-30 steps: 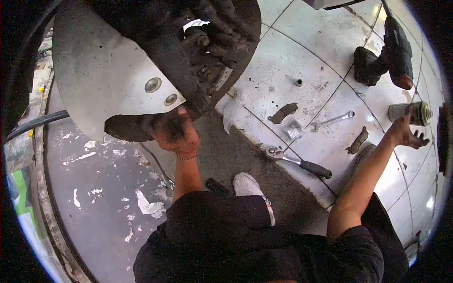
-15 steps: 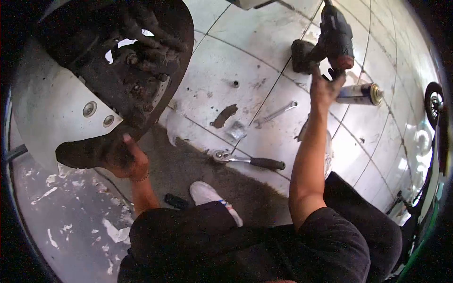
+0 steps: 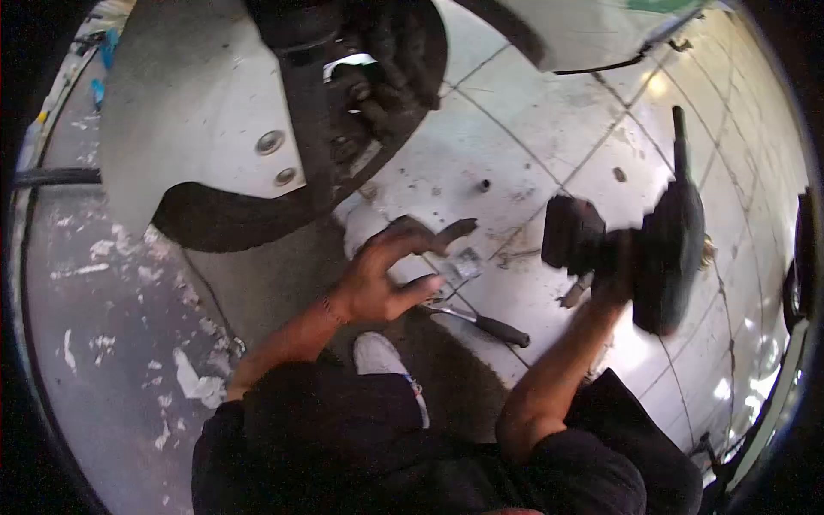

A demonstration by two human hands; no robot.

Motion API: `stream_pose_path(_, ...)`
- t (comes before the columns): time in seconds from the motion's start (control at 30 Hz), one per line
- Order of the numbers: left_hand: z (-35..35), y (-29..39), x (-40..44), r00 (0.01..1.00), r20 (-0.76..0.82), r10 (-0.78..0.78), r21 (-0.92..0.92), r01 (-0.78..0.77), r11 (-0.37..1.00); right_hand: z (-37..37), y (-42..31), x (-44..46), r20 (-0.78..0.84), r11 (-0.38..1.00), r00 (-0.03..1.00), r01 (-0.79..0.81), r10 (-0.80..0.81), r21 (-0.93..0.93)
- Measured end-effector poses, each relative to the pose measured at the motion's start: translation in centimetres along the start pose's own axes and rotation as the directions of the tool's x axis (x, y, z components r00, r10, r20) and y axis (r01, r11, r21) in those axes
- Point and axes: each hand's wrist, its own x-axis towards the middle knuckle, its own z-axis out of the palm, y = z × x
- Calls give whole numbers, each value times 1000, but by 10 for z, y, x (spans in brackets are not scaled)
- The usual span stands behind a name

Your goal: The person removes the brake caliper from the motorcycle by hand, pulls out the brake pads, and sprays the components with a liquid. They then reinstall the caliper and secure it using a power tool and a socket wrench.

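Observation:
My right hand (image 3: 615, 270) is wrapped round the handle of a black power driver (image 3: 674, 257), raised over the tiled floor with its long bit pointing away from me. The driver's battery block hangs to the left of the hand. My left hand (image 3: 390, 270) is in mid-air with fingers curved and apart, holding nothing. Beyond it, close to the fingertips, lies a dark brake pad (image 3: 457, 232). A small clear packet (image 3: 465, 264) and a ratchet (image 3: 500, 331) lie just right of that hand. The wheel hub assembly with its grey metal shield (image 3: 206, 112) stands at upper left.
On the white tiles lie a socket (image 3: 485, 184), a wrench (image 3: 522, 255) partly behind the driver, and a second pad (image 3: 573, 293). A spray can's end (image 3: 708, 251) shows behind the driver. A pale body panel (image 3: 592, 34) overhangs the top. My shoe (image 3: 378, 354) rests below.
My right hand has taken hold of the driver and lifted it off the floor. My left hand has left the lower edge of the shield and moved right, with its fingers spread.

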Motion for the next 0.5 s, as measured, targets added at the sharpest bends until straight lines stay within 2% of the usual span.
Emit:
stream_pose_path(0.03,-2,1,8,997,38,-63,-176,68,982,47,-24,-12,128,992,989,91,-78,-93)
stream_pose_path(0.1,-7,20,24,962,142,-233,-545,273,793,100,-21,-35,-26,994,996,89,-91,-57)
stream_pose_path(0.13,-1,18,28,976,107,-188,-704,207,679,110,-17,-43,-19,996,997,76,-77,-42)
stream_pose_path(0.17,4,17,34,987,62,-148,-835,133,534,116,-15,-51,78,914,997,29,3,-405)
stream_pose_path(0.2,4,15,46,998,66,18,-913,53,405,122,-13,-57,141,700,984,27,106,-714)
stream_pose_path(0.23,1,23,54,992,121,38,-980,113,161,131,-11,-63,162,388,963,67,217,-919)
stream_pose_path(0.27,2,41,57,999,21,44,-993,15,118,145,-8,-68,161,397,963,65,215,-915)
stream_pose_path(0.3,2,55,58,995,-80,53,-994,-84,75,162,-2,-71,222,531,940,53,259,-846)
stream_pose_path(0.33,1,56,55,995,-79,56,-993,-84,85,179,5,-73,291,651,911,33,293,-758)
stream_pose_path(0.37,1,54,49,995,-69,-67,-990,-60,129,190,11,-76,365,755,874,-3,320,-656)
stream_pose_path(0.43,3,48,35,946,-62,-319,-981,2,196,201,21,-79,479,573,877,377,31,-728)
stream_pose_path(0.47,4,45,30,898,-63,-436,-975,39,220,208,21,-75,479,577,877,374,35,-726)
stream_pose_path(0.5,4,42,29,837,-66,-544,-968,79,240,216,17,-66,508,644,862,391,-5,-657)
